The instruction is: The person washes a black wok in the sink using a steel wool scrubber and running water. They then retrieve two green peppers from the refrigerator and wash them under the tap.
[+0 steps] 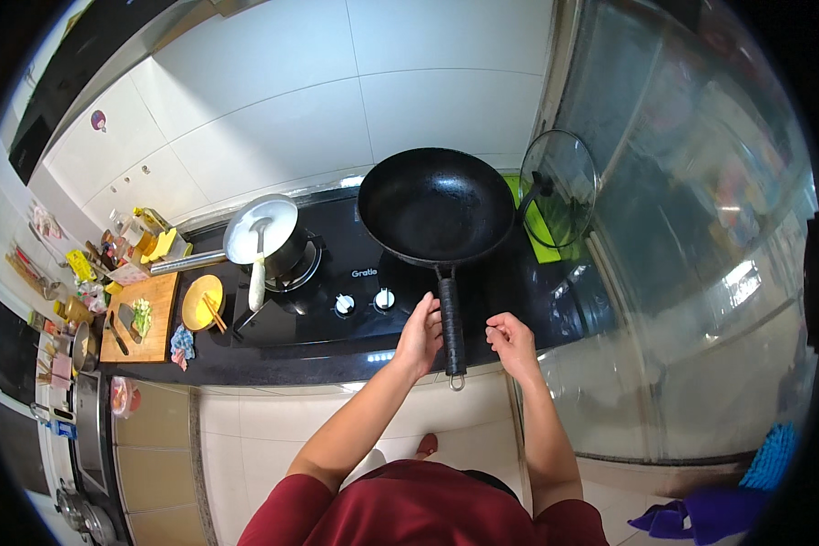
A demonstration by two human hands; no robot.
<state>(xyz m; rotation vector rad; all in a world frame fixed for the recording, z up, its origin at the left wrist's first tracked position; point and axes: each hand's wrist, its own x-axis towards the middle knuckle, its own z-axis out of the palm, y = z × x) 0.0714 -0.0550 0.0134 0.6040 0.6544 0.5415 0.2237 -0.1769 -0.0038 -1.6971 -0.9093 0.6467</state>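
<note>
Left hand half open beside the black wok handle, contact hard to tell, right hand loosely curled, free

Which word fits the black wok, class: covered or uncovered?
Uncovered: the black wok shows its dark inside, and the glass lid stands on edge to its right.

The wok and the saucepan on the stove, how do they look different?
The wok is wide; the saucepan is smaller. The wok is black inside; the saucepan looks white inside, with a ladle in it. The wok's handle points down the picture; the saucepan's handle points left. Both are round with one long handle.
</note>
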